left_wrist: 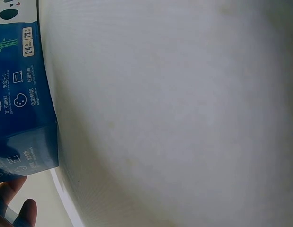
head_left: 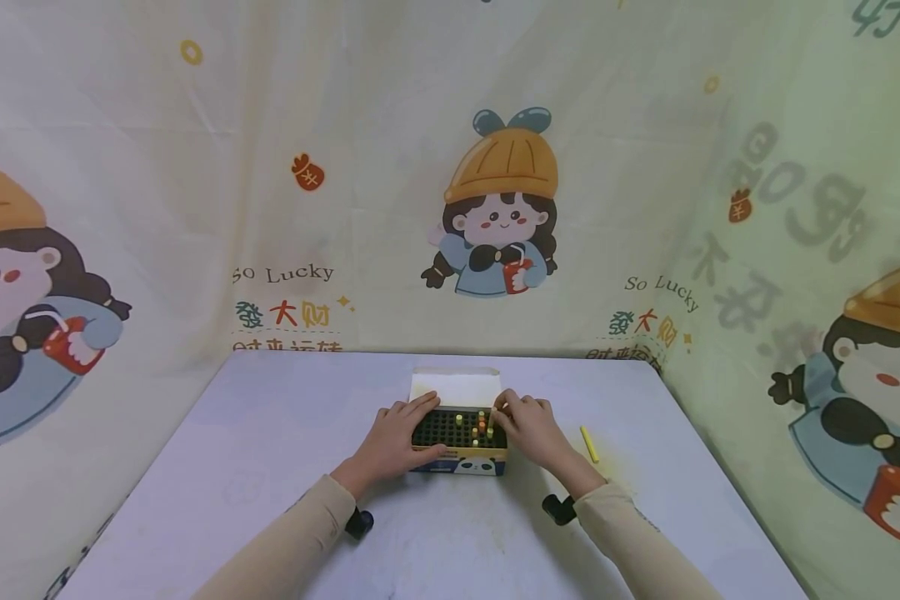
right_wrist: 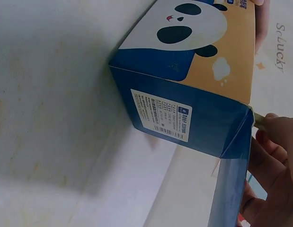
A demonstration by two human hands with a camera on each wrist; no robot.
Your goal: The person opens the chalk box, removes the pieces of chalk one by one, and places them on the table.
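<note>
A blue chalk box (head_left: 446, 465) with a panda on its front stands on the table, its lid (head_left: 456, 388) folded back. Inside is a black grid of holes (head_left: 438, 427) with several upright chalk sticks, mostly toward the right. My left hand (head_left: 396, 435) holds the box at its left end, the thumb along the front rim and the fingers toward the back. At the right end my right hand (head_left: 532, 427) pinches a greenish chalk stick (right_wrist: 260, 121) at the box's top edge. The stick's lower part is hidden behind the box in the right wrist view.
A yellow chalk stick (head_left: 589, 444) lies on the white table (head_left: 285, 450), right of my right forearm. A printed cloth (head_left: 390, 208) hangs behind the table and along both sides. Dark wrist cameras (head_left: 558, 509) sit below both wrists.
</note>
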